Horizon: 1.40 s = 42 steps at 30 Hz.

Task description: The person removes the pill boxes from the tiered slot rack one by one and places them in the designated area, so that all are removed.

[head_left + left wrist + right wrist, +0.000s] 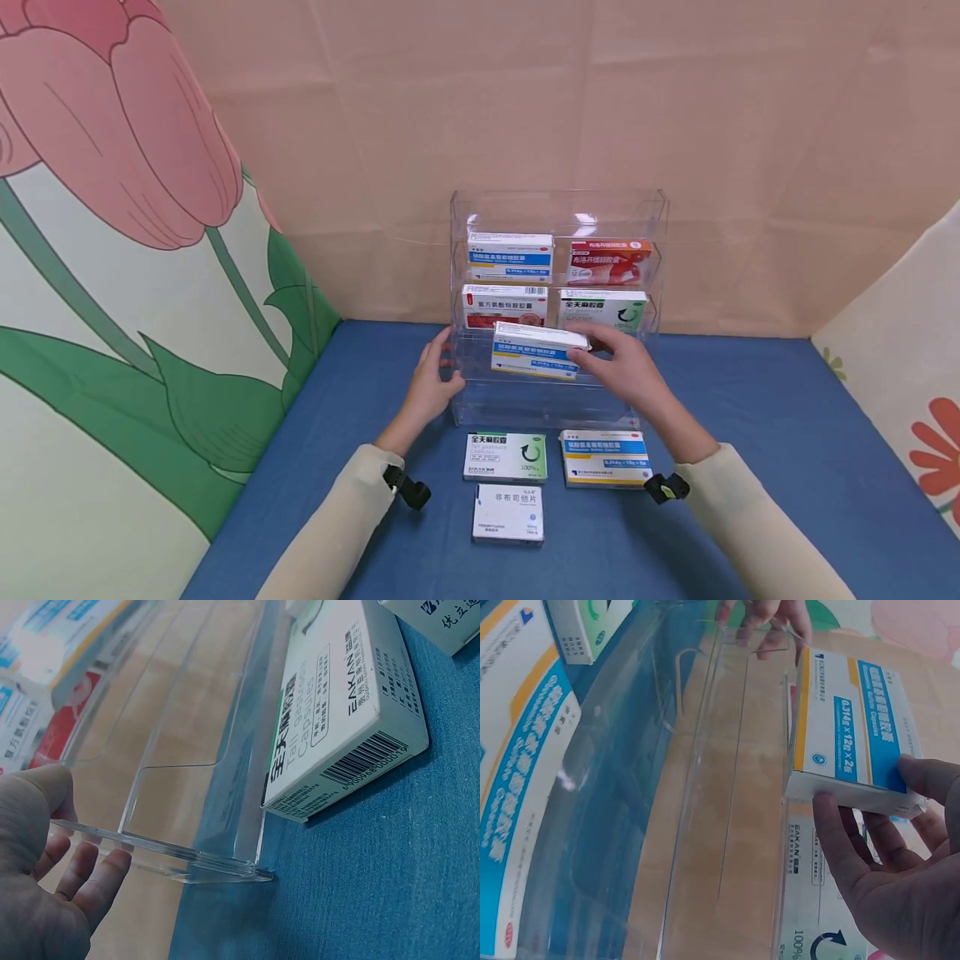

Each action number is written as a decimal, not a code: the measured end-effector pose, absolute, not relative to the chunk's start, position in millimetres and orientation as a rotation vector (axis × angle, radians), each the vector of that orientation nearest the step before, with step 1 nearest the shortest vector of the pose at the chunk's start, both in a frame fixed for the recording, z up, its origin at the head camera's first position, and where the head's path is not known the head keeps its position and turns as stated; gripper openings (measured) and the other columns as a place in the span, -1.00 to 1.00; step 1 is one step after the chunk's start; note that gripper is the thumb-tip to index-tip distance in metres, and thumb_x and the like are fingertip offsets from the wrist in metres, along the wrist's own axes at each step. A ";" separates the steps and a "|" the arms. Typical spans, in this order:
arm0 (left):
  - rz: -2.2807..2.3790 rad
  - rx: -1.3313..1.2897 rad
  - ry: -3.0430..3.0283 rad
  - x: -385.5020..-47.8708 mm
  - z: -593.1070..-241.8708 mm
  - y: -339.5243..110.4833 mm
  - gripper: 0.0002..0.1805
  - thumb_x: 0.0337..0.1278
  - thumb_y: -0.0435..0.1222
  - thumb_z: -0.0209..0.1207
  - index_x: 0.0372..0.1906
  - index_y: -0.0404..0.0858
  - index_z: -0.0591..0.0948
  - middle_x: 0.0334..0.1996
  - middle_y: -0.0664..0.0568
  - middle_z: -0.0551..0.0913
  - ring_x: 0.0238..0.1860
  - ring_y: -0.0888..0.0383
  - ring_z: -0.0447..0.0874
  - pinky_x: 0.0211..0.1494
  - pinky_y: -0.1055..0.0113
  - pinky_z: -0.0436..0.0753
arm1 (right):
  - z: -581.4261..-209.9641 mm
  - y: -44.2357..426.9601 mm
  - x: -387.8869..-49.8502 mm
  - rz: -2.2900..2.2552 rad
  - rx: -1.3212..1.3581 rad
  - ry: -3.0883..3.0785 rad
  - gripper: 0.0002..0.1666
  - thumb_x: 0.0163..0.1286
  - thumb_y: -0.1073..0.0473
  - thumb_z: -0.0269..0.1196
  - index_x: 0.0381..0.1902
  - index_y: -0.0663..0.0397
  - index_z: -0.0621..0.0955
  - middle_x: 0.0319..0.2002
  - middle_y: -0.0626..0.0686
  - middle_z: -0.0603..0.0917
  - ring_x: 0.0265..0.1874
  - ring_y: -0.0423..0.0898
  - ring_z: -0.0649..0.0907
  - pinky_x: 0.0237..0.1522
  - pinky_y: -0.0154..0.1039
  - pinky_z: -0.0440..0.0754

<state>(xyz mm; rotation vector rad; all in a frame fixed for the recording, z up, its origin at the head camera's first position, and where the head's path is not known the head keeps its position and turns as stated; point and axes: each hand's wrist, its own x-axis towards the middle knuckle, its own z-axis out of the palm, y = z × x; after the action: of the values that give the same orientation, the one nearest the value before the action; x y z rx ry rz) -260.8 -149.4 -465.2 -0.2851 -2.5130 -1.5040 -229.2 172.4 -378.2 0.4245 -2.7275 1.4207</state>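
1. Rack (540,408), clear plastic and tiered, at the centre of the head view, on blue cloth (750,392). Upper row: shelved glucosamine carton (510,260), red ibuprofen carton (610,262). Row below: white-and-red capsule carton (505,306), shelved gastrodia carton (596,305).
2. Head view, centre: right hand (626,367) pinches the held glucosamine carton (532,352) by its right end. Carton slightly tilted, in front of the next row down, left of middle. Left hand (433,383) at the rack's left side. Lower centre, on the cloth: loose gastrodia carton (505,457), febuxostat carton (507,514) under it in the frame, loose glucosamine carton (606,458) to the right.
3. Left wrist view, lower left: thumb at the rack's edge, fingertips (112,862) bent close to the side panel. Gripping or merely bracing: cannot tell. Loose gastrodia carton at upper right, near the rack's foot.
4. Right wrist view, right side: thumb on the held carton's printed face, other fingers under and behind. Seating in the tier not confirmed; it looks held up at the lip.
5. Judgement: placing step, carton not yet released. Next move seems to call for levelling it, easing its lower edge behind the lip, then letting go, rack kept steady.
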 end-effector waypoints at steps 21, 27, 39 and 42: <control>-1.489 -0.283 -2.535 -262.4 -466.3 -150.2 -0.05 0.04 -0.52 0.18 0.57 0.01 0.18 0.26 -0.15 0.39 0.12 -0.12 0.54 0.02 -0.01 0.61 | -387.3 209.5 -199.3 1.384 0.412 -2.829 -0.40 0.39 -0.15 0.30 0.33 -0.15 0.56 0.11 0.08 0.65 -0.03 0.04 0.61 -0.11 -0.15 0.61; -1.478 -0.296 -2.528 -262.4 -467.3 -150.4 -0.07 0.05 -0.52 0.17 0.57 -0.02 0.18 0.26 -0.16 0.39 0.12 -0.12 0.53 0.03 -0.03 0.60 | -394.5 224.9 -189.4 1.389 0.389 -2.864 -0.38 0.39 -0.19 0.29 0.33 -0.15 0.56 0.11 0.08 0.66 -0.07 0.04 0.63 -0.10 -0.14 0.61; -1.486 -0.303 -2.530 -261.7 -467.4 -149.7 -0.06 0.06 -0.52 0.16 0.58 0.00 0.17 0.27 -0.16 0.38 0.14 -0.12 0.52 0.03 -0.03 0.61 | -401.7 248.4 -167.9 1.593 0.340 -2.926 -0.31 0.36 -0.14 0.33 0.36 0.02 0.53 0.18 0.17 0.63 -0.02 0.04 0.63 -0.13 -0.22 0.71; -1.484 -0.297 -2.531 -261.6 -467.4 -149.8 -0.06 0.04 -0.52 0.17 0.58 0.00 0.17 0.26 -0.16 0.39 0.13 -0.12 0.52 0.03 -0.03 0.60 | -405.2 252.9 -162.1 1.662 0.320 -2.936 -0.30 0.36 -0.12 0.33 0.37 0.05 0.52 0.20 0.20 0.61 -0.02 0.04 0.64 -0.13 -0.19 0.72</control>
<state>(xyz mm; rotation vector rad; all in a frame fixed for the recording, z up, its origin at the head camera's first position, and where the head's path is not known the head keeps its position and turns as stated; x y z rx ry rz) -261.6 -149.8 -467.4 -0.2973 -2.5307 -1.4837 -162.1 252.9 -405.2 0.3204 -2.9359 1.6624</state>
